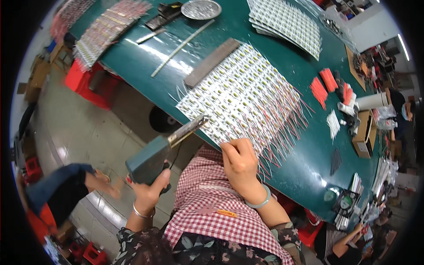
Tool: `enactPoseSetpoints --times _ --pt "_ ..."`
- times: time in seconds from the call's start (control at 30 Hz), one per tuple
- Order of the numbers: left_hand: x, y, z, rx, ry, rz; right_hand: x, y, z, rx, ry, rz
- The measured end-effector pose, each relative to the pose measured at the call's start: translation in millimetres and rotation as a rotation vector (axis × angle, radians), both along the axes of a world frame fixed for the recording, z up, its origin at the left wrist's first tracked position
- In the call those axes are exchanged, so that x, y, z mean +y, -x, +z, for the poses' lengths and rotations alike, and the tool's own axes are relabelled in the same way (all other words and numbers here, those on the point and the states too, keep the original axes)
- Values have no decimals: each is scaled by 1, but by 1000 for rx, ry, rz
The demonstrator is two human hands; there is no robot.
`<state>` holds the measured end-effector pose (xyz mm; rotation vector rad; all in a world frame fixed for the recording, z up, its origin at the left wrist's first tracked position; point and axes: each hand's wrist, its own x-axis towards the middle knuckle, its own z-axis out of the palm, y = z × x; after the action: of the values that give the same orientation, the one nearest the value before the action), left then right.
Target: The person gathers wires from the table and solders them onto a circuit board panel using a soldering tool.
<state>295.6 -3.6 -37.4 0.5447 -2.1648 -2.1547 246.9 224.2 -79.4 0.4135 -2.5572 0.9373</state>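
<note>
My left hand (149, 193) is closed round the handle of a dark green gun-shaped tool (150, 160) with a long metal nozzle. The nozzle's tip is over the near left edge of a white panel (240, 90), set with rows of small yellow-green parts. Many thin white and red wires (282, 132) stick out along the panel's right side. At the panel's near edge my right hand (241, 167) has its fingers pinched together; what lies between them is hidden. A dark flat bar (211, 64) rests along the panel's far left edge.
The panel lies on a green table (300, 176). More panels are stacked at the far right (287, 26) and far left (108, 31). Red tube bundles (327, 79), white tubes (333, 124) and a cardboard box (365, 134) sit rightward. A person (66, 190) is at the left.
</note>
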Motion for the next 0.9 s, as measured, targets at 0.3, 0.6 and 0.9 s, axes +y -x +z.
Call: enactPoseSetpoints --times 0.3,0.6,0.9 --pt "-41 122 13 115 -353 -34 47 -7 41 -69 125 -53" --pt "-26 203 0 0 -534 -200 181 -25 39 -59 -104 -433" --pt "-11 220 -8 -84 -547 -255 236 -16 34 45 -190 -557"
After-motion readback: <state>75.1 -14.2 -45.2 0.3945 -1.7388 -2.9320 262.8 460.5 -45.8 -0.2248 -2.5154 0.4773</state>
